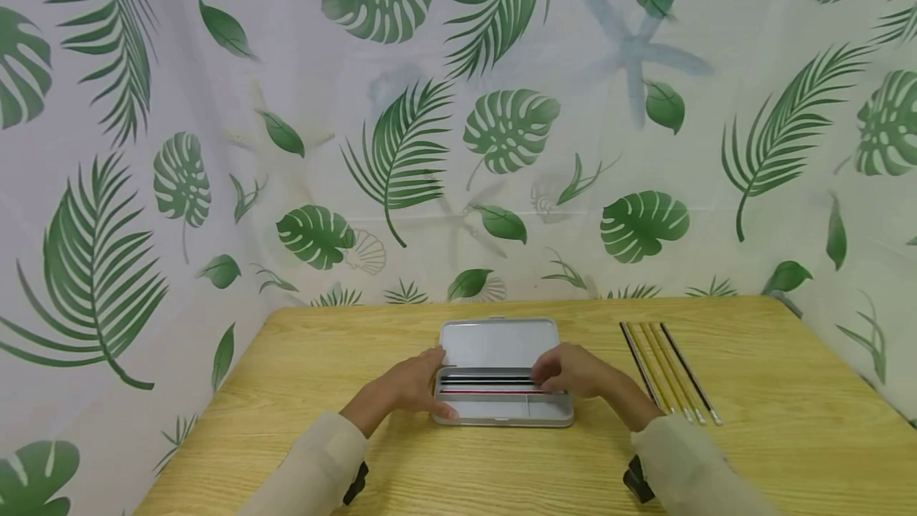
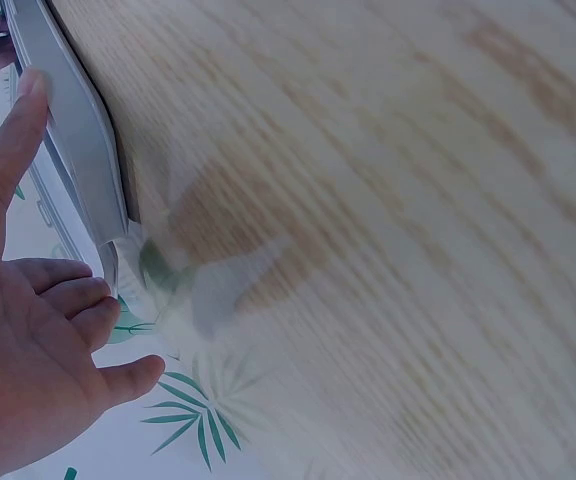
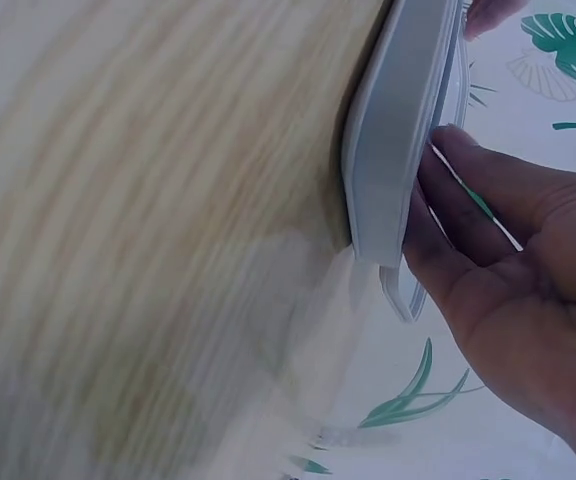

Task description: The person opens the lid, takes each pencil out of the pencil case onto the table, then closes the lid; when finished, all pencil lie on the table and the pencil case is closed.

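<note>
An open grey metal case (image 1: 476,423) lies on the table, its lid (image 1: 499,343) tipped back. Two dark pencils (image 1: 483,379) and a red one (image 1: 487,392) lie lengthwise inside. My left hand (image 1: 411,383) holds the case's left end, thumb at the front corner and fingers toward the hinge; the left wrist view shows this hand (image 2: 28,330) with its thumb on the case wall (image 2: 76,130). My right hand (image 1: 573,371) reaches over the right end, bent fingers at the pencils' ends. In the right wrist view, the case side (image 3: 393,130) hides part of that hand (image 3: 518,260).
To the right of the case, several pencils (image 1: 662,365) lie side by side on the wooden table (image 1: 788,388), dark ones on the outside and yellow ones between. A leaf-patterned cloth (image 1: 430,181) hangs behind the table.
</note>
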The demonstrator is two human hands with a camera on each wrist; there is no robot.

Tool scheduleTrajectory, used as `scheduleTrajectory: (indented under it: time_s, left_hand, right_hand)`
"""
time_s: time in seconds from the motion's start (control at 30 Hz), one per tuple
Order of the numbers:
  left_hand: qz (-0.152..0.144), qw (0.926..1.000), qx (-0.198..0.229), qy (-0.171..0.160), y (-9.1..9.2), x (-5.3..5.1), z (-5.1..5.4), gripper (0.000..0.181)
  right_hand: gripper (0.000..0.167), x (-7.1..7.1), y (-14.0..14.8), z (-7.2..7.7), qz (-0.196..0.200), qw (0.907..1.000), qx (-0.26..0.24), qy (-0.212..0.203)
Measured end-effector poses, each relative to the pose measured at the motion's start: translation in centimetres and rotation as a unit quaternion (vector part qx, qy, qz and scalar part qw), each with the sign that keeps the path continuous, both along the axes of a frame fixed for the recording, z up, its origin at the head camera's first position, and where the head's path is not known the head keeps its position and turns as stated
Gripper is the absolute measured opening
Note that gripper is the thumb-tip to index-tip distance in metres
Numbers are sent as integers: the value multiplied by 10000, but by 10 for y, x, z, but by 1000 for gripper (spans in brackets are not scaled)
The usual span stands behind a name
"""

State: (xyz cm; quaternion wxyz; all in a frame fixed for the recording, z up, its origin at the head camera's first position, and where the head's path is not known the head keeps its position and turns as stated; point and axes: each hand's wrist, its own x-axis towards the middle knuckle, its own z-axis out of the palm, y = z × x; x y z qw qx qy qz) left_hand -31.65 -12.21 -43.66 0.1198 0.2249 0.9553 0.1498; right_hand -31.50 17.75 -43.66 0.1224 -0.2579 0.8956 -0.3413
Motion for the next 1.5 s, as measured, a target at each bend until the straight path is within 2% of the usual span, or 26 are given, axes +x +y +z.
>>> scheduleTrajectory:
  time_s: [0.17, 0.4, 0.6, 0.97, 1.2, 1.5]
  left_hand:
    - [-9, 10000, 13, -9, -1, -1, -1, 112]
    - [115, 9999, -27, -67, -3, -2, -4, 113]
    - [93, 9999, 2, -48, -3, -2, -6, 114]
    - [65, 10000, 70, -14, -1, -4, -8, 113]
    - [59, 10000, 62, 12, -1, -4, -7, 113]
    - [103, 9999, -10, -32, 0, -4, -4, 113]
  right_hand:
    - [12, 0, -10, 1, 31, 9998, 211, 24]
    - [13, 1, -23, 3, -239, 9976, 649, -104]
    - [11, 2, -25, 4, -259, 9967, 765, -106]
    - [12, 3, -19, 6, -350, 9989, 302, -108]
    - [10, 4, -4, 13, -26, 9996, -167, 208]
    - [19, 6, 28, 16, -307, 9964, -773, 146]
